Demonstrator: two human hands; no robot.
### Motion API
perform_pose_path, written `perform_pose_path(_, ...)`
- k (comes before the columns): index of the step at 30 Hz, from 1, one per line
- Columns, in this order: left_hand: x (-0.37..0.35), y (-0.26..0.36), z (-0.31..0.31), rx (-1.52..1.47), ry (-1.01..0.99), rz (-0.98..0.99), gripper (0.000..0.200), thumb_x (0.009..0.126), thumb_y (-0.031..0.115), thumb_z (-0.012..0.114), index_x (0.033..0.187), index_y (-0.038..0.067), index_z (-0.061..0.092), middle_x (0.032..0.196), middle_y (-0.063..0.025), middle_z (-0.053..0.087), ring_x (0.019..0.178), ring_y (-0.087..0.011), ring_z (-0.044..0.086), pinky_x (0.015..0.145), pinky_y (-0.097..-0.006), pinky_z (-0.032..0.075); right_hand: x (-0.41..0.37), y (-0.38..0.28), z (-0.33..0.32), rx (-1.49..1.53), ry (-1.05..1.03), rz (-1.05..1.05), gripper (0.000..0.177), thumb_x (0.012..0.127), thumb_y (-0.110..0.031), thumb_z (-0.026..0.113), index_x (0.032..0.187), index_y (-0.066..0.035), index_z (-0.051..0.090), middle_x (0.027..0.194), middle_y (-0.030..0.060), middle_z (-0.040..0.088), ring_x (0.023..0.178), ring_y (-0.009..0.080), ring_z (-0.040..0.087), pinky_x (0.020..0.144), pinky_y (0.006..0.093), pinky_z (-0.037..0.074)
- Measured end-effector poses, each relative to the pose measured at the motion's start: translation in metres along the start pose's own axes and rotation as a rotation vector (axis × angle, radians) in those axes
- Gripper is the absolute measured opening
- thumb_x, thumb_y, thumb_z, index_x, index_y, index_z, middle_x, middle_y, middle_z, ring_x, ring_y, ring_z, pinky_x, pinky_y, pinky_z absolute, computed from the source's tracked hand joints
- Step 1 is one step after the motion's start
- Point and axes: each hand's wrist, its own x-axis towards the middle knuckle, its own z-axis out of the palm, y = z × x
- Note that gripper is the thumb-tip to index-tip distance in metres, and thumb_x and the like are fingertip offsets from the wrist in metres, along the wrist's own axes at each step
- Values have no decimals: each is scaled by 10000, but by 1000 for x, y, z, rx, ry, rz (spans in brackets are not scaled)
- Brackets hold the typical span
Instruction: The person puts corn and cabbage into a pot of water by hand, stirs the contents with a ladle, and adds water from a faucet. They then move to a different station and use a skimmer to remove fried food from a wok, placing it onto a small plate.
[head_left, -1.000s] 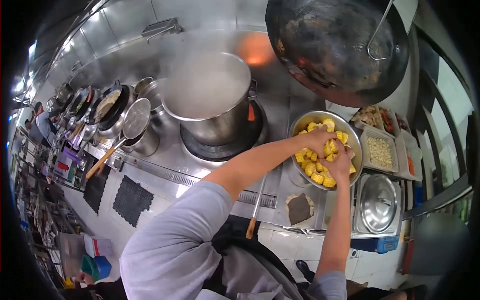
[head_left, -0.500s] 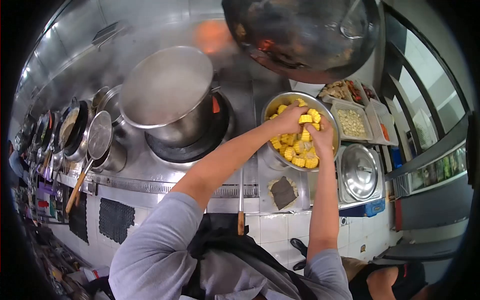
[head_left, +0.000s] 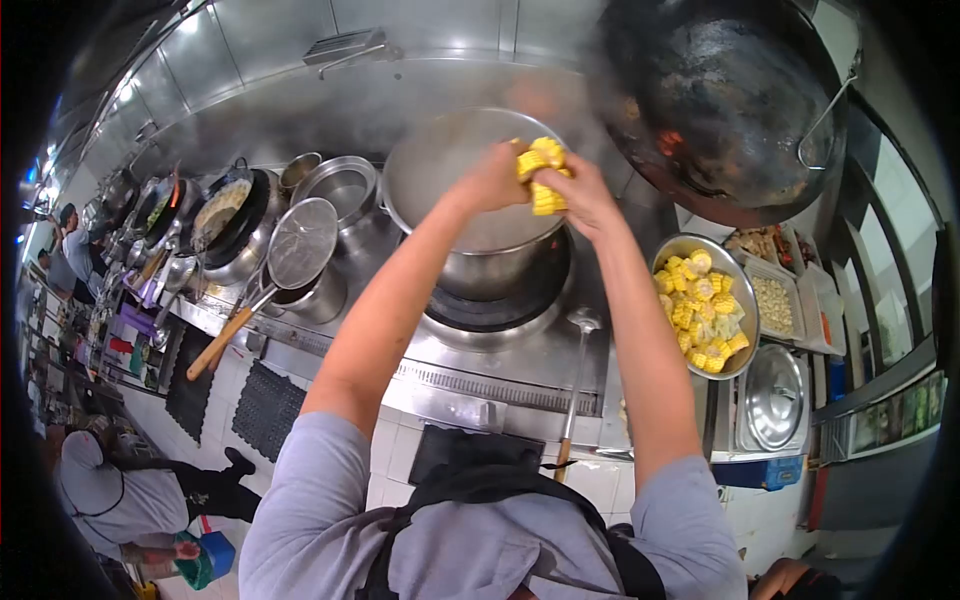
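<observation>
Several cut pieces of corn on the cob [head_left: 543, 158] are gathered between my two hands over the large steaming steel pot [head_left: 490, 275]. My left hand [head_left: 497, 182] is closed round pieces on the left side, its fingers partly hidden behind its own back. From the right, my right hand [head_left: 588, 198] grips more pieces with its thumb across them. Steam blurs the inside of the pot. To the right stands a steel bowl [head_left: 752, 300] with many more yellow corn pieces [head_left: 703, 310] in it.
A big black wok [head_left: 720, 100] stands tilted at the upper right. A ladle [head_left: 574, 390] lies on the counter below the pot. On the left are a strainer [head_left: 303, 240] and other pots. A co-worker [head_left: 130, 485] is at the lower left. A steel lid [head_left: 775, 395] lies at right.
Both hands have moved left from the corn bowl to above the pot, carrying corn pieces. The view has swung to the left, and a co-worker now shows at lower left.
</observation>
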Motion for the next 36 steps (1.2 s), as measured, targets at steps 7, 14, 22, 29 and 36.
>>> perform_pose_path(7,4,-112,-26,244,-130,-117,672,647,166,792,1275,44,588,1136,-243,660,1093,-398,616,948,-459,504,55,47,42,-164,39,315,393,921,-283,682,1225,-37,633,1106,93,677,962,222,685,775,421,588)
perform_pose_path(14,0,65,-61,427,222,51,555,826,143,717,1357,83,569,1188,-235,657,1009,-322,687,864,-418,540,-17,-37,-40,-1000,165,-241,511,846,-378,716,1209,-22,662,1111,194,699,998,314,680,913,382,519)
perform_pose_path(22,-17,182,128,50,-380,189,451,772,190,731,1176,8,647,1109,-237,672,960,-380,681,871,-450,534,-251,-51,-249,-1551,172,426,489,802,-387,729,1065,21,672,1055,223,691,1006,379,657,899,434,516)
perform_pose_path(29,-12,205,309,226,-744,171,670,650,409,805,1186,44,636,1173,-216,655,1112,-367,611,948,-443,495,-288,1,-270,-1452,229,521,737,729,-539,760,1200,8,613,1197,264,639,1120,383,618,962,429,500)
perform_pose_path(36,-8,205,325,129,-791,172,852,570,466,863,1255,34,597,1146,-255,639,1195,-407,534,987,-438,486,-291,7,-286,-1244,177,409,776,640,-437,811,1235,8,592,1193,272,639,1143,394,597,979,426,482)
